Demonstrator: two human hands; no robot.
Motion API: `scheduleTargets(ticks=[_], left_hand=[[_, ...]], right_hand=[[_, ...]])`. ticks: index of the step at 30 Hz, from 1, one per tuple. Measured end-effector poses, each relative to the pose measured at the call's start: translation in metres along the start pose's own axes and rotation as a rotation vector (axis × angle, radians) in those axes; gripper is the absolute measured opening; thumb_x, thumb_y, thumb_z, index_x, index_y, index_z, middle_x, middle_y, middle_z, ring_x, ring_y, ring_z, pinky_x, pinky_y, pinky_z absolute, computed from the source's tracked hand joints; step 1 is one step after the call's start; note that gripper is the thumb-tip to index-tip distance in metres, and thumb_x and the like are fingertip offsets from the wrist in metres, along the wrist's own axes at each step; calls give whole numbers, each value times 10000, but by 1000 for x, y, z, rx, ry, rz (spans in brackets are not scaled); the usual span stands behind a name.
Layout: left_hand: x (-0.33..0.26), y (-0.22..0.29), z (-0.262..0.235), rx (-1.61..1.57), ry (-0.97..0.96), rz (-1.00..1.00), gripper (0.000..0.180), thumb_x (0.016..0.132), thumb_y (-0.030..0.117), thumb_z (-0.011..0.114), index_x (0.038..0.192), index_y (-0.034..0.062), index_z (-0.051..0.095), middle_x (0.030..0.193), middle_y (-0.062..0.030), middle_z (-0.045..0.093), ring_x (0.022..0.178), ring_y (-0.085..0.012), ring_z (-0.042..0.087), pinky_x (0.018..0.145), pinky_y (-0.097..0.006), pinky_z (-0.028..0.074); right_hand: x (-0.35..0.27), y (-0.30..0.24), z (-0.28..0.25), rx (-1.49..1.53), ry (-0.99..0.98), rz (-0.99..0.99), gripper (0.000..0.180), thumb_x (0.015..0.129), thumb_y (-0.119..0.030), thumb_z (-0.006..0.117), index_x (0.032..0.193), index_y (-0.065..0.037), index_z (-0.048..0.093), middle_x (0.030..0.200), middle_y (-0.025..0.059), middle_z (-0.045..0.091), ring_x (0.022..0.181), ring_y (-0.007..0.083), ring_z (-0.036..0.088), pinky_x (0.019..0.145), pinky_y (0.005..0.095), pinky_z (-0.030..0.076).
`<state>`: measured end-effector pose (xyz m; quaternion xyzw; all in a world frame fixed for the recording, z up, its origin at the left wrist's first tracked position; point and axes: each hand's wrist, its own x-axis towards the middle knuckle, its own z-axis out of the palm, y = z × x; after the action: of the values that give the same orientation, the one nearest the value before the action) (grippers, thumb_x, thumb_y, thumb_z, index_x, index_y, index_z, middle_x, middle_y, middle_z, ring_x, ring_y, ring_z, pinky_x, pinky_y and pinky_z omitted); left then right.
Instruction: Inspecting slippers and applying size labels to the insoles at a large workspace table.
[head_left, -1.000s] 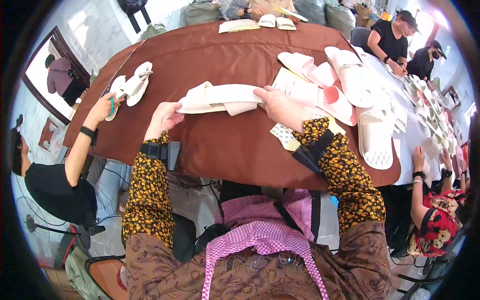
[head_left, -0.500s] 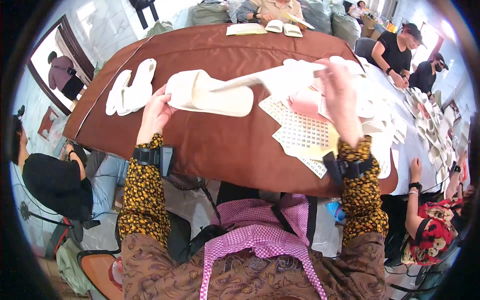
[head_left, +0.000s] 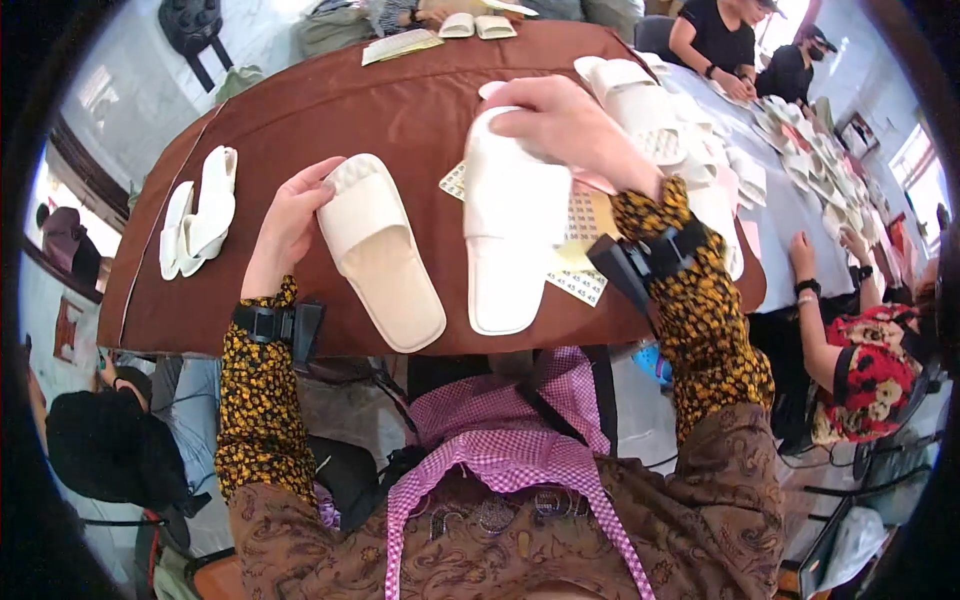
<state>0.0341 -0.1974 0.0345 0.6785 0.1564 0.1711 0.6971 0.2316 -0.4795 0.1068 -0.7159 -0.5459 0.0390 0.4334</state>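
Head view: the left fingers [head_left: 308,180] are pinching one white slipper [head_left: 390,265] by its toe end; the right fingers [head_left: 525,95] are grasping a second slipper [head_left: 505,260] by its far end, both over the counter [head_left: 290,130]. Each is appearing light, soft and bendable, hardly fragile, probably offering its best hold at toe or strap. Two loose slippers [head_left: 200,215] are lying left of the left fingers, at least two sheets [head_left: 588,225] below the right; the pile [head_left: 650,95] right of these is defying counting.
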Motion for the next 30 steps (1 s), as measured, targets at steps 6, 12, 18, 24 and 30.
scheduleTargets(ticks=[6, 12, 18, 24, 30], left_hand=[[19, -9, 14, 86, 50, 133, 392, 900, 42, 541, 1287, -21, 545, 1154, -121, 630, 1049, -177, 601, 917, -301, 471], [-28, 0, 64, 1099, 212, 862, 388, 824, 70, 602, 1207, 15, 569, 1258, -196, 543, 1156, -368, 514, 997, -432, 392], [-88, -9, 142, 1149, -198, 816, 389, 783, 77, 667, 1164, 46, 596, 1306, -117, 531, 1211, -334, 477, 1002, -452, 360], [-84, -42, 157, 1287, -246, 762, 410, 797, 120, 674, 1195, 76, 586, 1288, -66, 538, 1205, -314, 466, 975, -453, 353], [-87, -45, 161, 1245, -241, 711, 362, 800, 147, 672, 1146, 72, 595, 1223, -60, 551, 1177, -303, 475, 962, -453, 356]], right_hand=[[42, 7, 29, -93, 165, -200, 248, 823, -187, 647, 997, -14, 688, 914, 170, 696, 875, 278, 671, 789, 363, 520], [3, 1, -7, 133, 277, -32, 196, 851, -113, 592, 991, -24, 696, 823, 120, 689, 755, 193, 648, 712, 316, 513], [-65, 34, 19, 205, -7, 51, 196, 880, 33, 444, 940, 1, 628, 819, 25, 615, 753, 96, 562, 689, 242, 483], [-111, 39, 77, 68, 135, 106, 163, 808, 16, 506, 876, 8, 655, 853, 203, 650, 840, 359, 631, 789, 429, 506], [-124, 36, 96, -216, 160, 71, 142, 788, 49, 533, 882, -7, 624, 874, 166, 584, 892, 384, 563, 806, 442, 471]])
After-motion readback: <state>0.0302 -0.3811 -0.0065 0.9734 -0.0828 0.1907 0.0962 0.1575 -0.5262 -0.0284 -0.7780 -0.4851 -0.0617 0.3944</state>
